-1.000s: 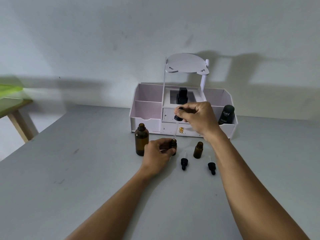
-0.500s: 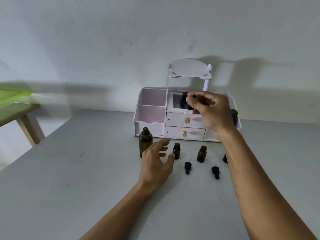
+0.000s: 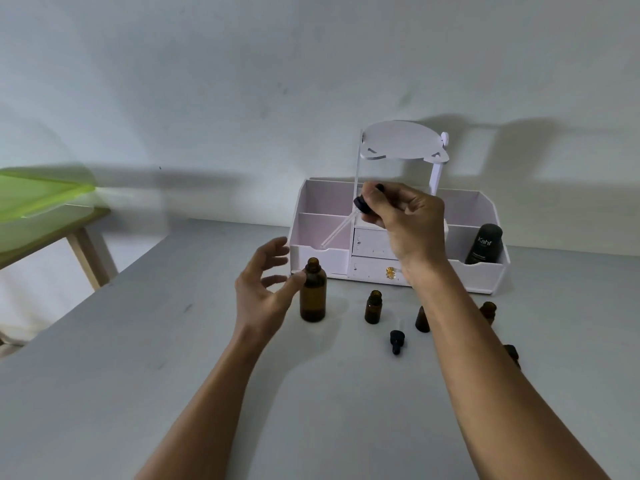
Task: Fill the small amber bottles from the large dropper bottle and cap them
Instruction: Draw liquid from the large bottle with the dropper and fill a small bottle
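The large amber bottle (image 3: pixel 313 295) stands uncapped on the grey table (image 3: pixel 138 341). My left hand (image 3: pixel 265 289) is spread beside it, thumb at its shoulder, fingers not closed. My right hand (image 3: pixel 403 220) pinches the black-capped dropper (image 3: pixel 362 205) above and right of the bottle; its glass tube (image 3: pixel 337 230) slants down-left toward the bottle's mouth. Three small amber bottles stand uncapped: one in the middle (image 3: pixel 373 307), one half hidden by my right forearm (image 3: pixel 421 320), one right of it (image 3: pixel 488 310). A small dropper cap (image 3: pixel 396 340) lies on the table.
A white organiser (image 3: pixel 481 271) with drawers and a small raised shelf stands at the back against the wall, with a dark Kahf bottle (image 3: pixel 484 244) in its right compartment. Another dark cap (image 3: pixel 512 353) peeks out by my right forearm. A wooden side table with a green lid (image 3: pixel 41 199) is at the left.
My left hand let go of the middle small bottle and moved left to the large bottle. My right hand lifted the dropper off the small bottle and swung it left, tube now pointing at the large bottle.
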A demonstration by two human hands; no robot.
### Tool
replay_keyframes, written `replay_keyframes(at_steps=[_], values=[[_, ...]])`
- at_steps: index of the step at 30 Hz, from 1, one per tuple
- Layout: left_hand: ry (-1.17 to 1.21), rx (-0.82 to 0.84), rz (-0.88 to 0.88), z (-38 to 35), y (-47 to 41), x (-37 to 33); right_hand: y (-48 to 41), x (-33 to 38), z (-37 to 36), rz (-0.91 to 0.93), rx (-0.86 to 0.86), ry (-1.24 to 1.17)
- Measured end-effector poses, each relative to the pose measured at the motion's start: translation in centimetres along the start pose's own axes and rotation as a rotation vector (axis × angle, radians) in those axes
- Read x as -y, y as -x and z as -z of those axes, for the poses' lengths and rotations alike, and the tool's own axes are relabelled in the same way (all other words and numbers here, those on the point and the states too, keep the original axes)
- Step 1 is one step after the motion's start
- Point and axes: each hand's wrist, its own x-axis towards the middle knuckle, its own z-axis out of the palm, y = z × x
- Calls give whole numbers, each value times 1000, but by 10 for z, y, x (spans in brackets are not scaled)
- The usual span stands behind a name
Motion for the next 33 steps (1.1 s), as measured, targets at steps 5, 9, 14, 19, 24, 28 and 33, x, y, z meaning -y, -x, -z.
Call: replay_keyframes(at_steps=[5, 9, 14, 19, 24, 28, 33], values=[[61, 257, 146, 6, -5, 23, 3, -16, -7, -30, 46, 24], [76, 362, 202, 1, -3, 27, 4, -22, -12, 9, 98, 87], [80, 373, 226, 2, -3, 29, 6, -26, -23, 72, 178, 157], [61, 382, 223, 3, -5, 31, 13, -46, -33, 52, 316, 326], [40, 385, 221, 4, -6, 32, 17, -65, -30, -33, 415, 443], [36, 388, 222, 4, -6, 33, 18, -66, -31, -23, 410, 440], [39, 391, 216, 5, -7, 34, 20, -66, -34, 9, 352, 439]])
